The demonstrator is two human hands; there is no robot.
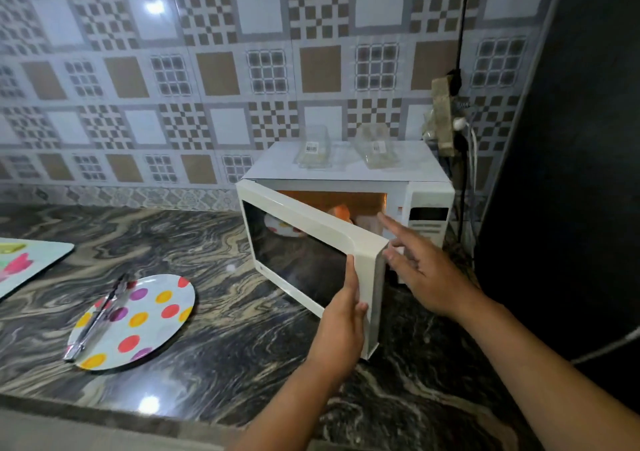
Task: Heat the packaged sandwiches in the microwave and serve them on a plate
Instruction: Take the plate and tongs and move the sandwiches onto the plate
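Observation:
A white microwave (429, 201) stands on the counter at the back right, lit inside. Its door (311, 239) is partly open, swung toward me. My left hand (343, 326) grips the door's free edge from the front. My right hand (419, 263) is spread open just behind that edge, fingers pointing into the oven. A plate with orange and white food (341, 212) shows inside, partly hidden by the door. Two clear plastic sandwich packages (313, 153) (377, 151) lie on top of the microwave. A polka-dot plate (149, 315) with metal tongs (97, 319) across it sits on the counter at left.
The marbled dark counter (225, 312) runs to a front edge near me. A patterned mat (24, 263) lies at far left. A wall socket with plugs and cables (446, 118) hangs right of the microwave, beside a dark panel (571, 173).

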